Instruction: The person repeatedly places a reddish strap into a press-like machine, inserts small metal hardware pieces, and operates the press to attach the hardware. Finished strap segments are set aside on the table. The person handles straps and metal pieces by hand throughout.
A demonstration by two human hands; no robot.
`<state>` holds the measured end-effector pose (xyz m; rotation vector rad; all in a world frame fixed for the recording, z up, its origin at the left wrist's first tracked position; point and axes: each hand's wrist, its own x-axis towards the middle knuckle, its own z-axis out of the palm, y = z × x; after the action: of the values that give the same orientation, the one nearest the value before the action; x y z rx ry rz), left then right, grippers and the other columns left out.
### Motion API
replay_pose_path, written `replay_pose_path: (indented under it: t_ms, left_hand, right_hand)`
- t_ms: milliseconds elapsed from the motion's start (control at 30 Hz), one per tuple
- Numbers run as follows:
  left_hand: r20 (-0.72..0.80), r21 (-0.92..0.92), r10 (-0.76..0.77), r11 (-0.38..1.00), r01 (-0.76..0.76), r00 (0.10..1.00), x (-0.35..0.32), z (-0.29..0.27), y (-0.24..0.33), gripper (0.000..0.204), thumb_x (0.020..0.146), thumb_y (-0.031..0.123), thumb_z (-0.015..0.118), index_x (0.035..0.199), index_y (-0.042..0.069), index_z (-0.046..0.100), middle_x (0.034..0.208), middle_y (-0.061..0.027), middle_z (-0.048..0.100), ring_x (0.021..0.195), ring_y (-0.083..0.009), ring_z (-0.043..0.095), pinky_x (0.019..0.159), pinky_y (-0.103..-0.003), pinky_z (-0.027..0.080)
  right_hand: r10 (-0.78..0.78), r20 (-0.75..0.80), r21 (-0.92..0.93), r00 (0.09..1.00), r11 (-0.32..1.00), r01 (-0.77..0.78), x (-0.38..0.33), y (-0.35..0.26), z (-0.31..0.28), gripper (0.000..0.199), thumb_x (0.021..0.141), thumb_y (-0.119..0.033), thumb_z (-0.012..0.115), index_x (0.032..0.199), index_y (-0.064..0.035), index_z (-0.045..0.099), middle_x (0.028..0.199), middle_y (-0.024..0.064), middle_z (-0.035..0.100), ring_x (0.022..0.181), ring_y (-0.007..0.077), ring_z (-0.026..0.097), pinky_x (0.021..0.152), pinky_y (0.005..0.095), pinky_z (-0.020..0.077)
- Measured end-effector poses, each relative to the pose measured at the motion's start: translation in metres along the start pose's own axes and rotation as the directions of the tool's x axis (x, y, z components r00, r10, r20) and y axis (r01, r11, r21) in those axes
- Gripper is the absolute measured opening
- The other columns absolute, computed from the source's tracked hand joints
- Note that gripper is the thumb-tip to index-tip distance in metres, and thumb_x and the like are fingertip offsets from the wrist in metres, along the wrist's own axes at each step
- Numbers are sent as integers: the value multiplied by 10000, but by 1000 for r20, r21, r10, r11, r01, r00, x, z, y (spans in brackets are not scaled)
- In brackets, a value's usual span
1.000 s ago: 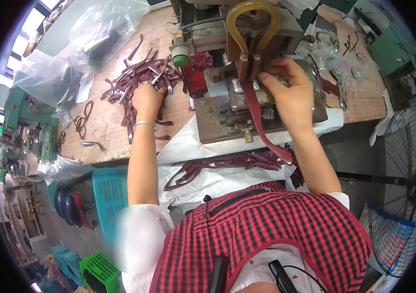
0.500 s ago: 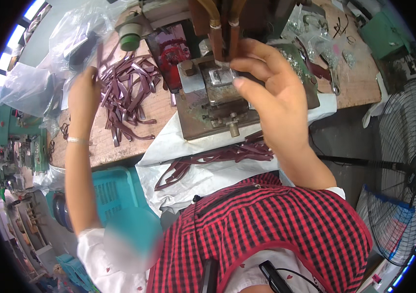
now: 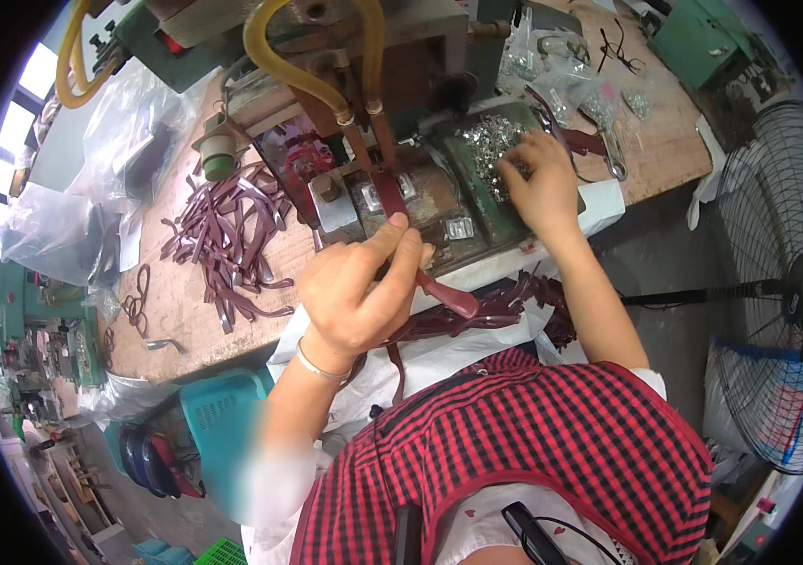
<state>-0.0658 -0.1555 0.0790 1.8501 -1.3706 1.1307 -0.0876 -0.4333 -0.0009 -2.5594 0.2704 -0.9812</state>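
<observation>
A: What is the left hand (image 3: 354, 287) doing?

B: It is pinching a long, flat, glossy dark-red strip (image 3: 389, 195) between thumb and fingers, just below and left of the frame's centre. The strip's upper end is lying over the metal bed of a worn green-and-brown press (image 3: 448, 212), right by the tips of two upright reddish-brown prongs (image 3: 380, 141). I cannot tell whether they are touching it.

A: And the right hand (image 3: 544, 179)?

B: It is resting right of the upper centre, fingers curling at the edge of a heap of tiny shiny metal parts (image 3: 494, 141) in a shallow green tray (image 3: 470, 174). I cannot tell whether its fingertips are gripping one.

A: What else is lying around?

B: A loose pile of similar dark-red strips (image 3: 232, 231) is covering part of the pale wooden counter (image 3: 196, 330), left of the centre. More dark-red strips (image 3: 505, 306) are lying on a white sheet (image 3: 345, 407) below the press, and a black wire-caged fan (image 3: 778, 217) is standing at the right edge.
</observation>
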Motion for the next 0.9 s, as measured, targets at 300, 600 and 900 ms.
replay_pose_path:
  t_ms: [300,600,900]
  left_hand:
    - [64,-68,90,994,-86,994,-2,2,-2,238,739,86,884,939,84,755,922,-78,733,569,-163,588,487,-284,447]
    - [50,-116,-52,992,58,997,-18,-1,10,271,746,10,857,998,38,760,958,-123,759,755,-207,722,613,-276,559]
    - [889,-287,-78,674,680,452,-159,-42,44,326,783,-13,680,1076,101,766,1273,-145,671,1098,-335,673,914,-415,560]
  right_hand:
    - [312,-77,381,947,887,-261,17,18,0,183,935,-176,663,1032,-35,728,950,149,748,893,272,724,818,351,536]
    - [300,89,659,950,697,-282,-7,37,-5,173,970,-81,681,1109,12,722,1031,50,749,940,99,669,855,236,504]
    - [329,86,725,940,627,-286,-15,8,-11,159,957,-57,693,1101,9,700,975,21,714,916,72,645,827,210,489]
